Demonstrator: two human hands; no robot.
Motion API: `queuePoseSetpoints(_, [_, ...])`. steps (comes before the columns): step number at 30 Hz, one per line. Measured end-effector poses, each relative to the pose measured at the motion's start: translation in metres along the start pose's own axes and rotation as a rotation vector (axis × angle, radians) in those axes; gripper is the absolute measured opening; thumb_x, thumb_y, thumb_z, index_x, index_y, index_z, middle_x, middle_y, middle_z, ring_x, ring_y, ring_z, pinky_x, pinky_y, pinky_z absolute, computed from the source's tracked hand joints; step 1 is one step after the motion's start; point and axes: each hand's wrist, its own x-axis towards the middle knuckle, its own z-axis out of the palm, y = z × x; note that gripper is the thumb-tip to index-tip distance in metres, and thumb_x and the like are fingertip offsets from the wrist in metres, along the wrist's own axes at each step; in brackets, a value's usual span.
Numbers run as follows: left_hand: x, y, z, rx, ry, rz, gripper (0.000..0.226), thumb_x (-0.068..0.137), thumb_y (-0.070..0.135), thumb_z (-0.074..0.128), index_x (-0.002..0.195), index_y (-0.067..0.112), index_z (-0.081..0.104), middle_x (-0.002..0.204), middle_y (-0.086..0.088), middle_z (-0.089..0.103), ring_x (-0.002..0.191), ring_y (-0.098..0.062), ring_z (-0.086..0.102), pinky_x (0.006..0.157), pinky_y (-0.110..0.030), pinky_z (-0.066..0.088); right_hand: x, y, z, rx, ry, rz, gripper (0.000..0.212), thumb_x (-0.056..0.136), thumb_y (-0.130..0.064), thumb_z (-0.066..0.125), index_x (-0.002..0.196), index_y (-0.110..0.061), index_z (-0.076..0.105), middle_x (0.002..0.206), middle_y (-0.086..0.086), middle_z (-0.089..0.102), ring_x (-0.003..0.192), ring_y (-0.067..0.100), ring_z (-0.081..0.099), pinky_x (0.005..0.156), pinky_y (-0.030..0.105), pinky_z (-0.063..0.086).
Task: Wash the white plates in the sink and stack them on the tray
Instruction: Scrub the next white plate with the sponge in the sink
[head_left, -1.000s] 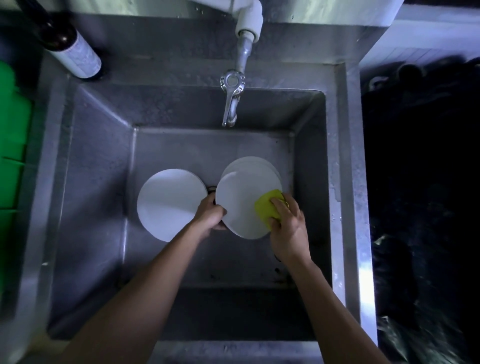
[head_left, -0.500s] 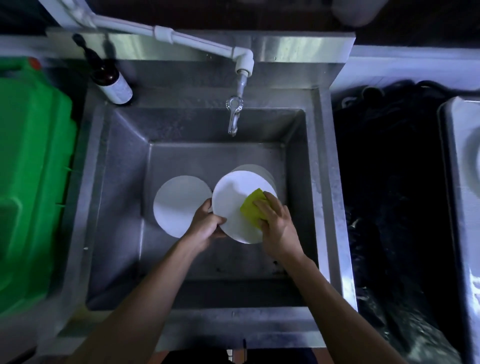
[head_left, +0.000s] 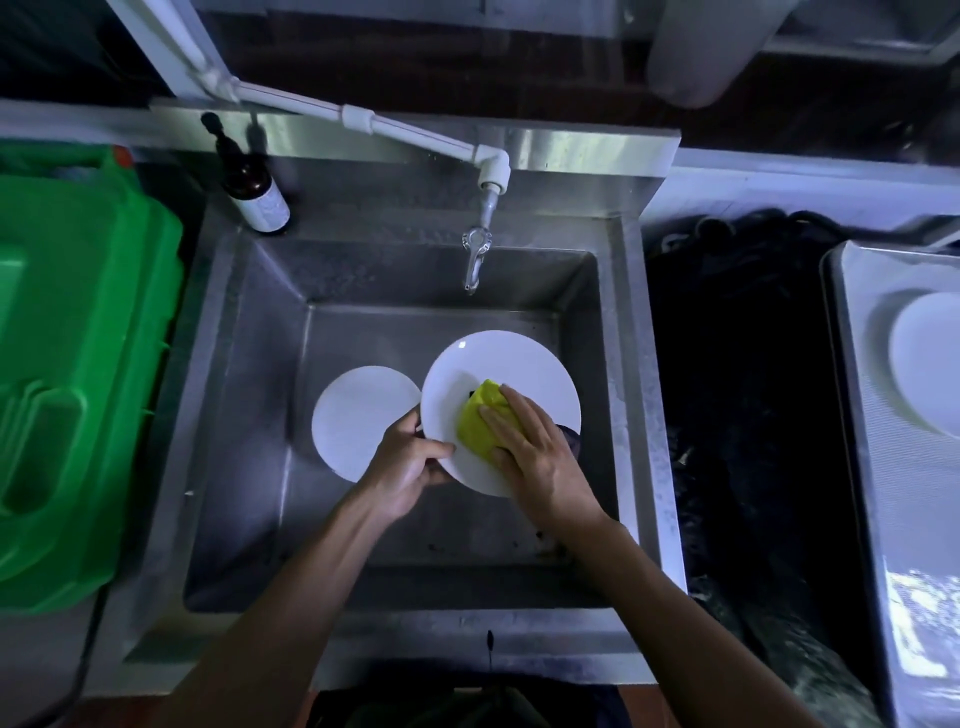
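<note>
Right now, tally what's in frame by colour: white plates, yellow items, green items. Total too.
White plates: 3. One held plate over the sink, gripped by the left hand; one plate lying in the sink; one plate on the tray at the right edge.
Yellow: 1. A sponge under the right hand.
Green: 1. A green container left of the sink.
Total: 5.

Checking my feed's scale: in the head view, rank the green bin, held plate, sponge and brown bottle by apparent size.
1. Green bin, though it is cut off at the frame edge.
2. Held plate.
3. Brown bottle and sponge: too alike to rank, the sponge partly covered.
</note>
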Motion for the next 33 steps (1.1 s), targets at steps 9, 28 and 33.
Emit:
queuePoseSetpoints(9, [-0.006, -0.004, 0.0, 0.107, -0.055, -0.012, 0.052, 0.062, -0.003, 0.064, 0.111, 0.012, 0.069, 0.116, -0.028, 0.064, 0.102, -0.038, 0.067, 0.072, -0.04, 0.057, 0.038, -0.015, -0.008, 0.015, 0.011, -0.101, 0.045, 0.105, -0.028, 0.042, 0.148, -0.014, 0.045, 0.159, 0.014, 0.032, 0.142, 0.036, 0.034, 0.117, 0.046, 0.03])
queuePoseSetpoints(28, [-0.033, 0.003, 0.016, -0.008, 0.101, 0.081, 0.052, 0.06, -0.004, 0.064, 0.108, 0.014, 0.073, 0.109, -0.017, 0.073, 0.089, -0.033, 0.073, 0.071, -0.046, 0.059, 0.05, 0.017, -0.036, -0.026, 0.265, 0.127, 0.044, 0.105, -0.016, 0.047, 0.147, -0.007, 0.045, 0.158, 0.02, 0.03, 0.143, 0.039, 0.031, 0.115, 0.051, 0.033])
queuePoseSetpoints(33, [-0.033, -0.001, 0.024, -0.023, 0.132, 0.097, 0.051, 0.06, -0.003, 0.063, 0.109, 0.011, 0.072, 0.11, -0.018, 0.072, 0.093, -0.035, 0.071, 0.078, -0.055, 0.059, 0.031, 0.022, -0.033, -0.026, 0.277, 0.195, 0.045, 0.106, -0.018, 0.043, 0.15, -0.01, 0.04, 0.16, 0.016, 0.026, 0.145, 0.036, 0.027, 0.117, 0.05, 0.032])
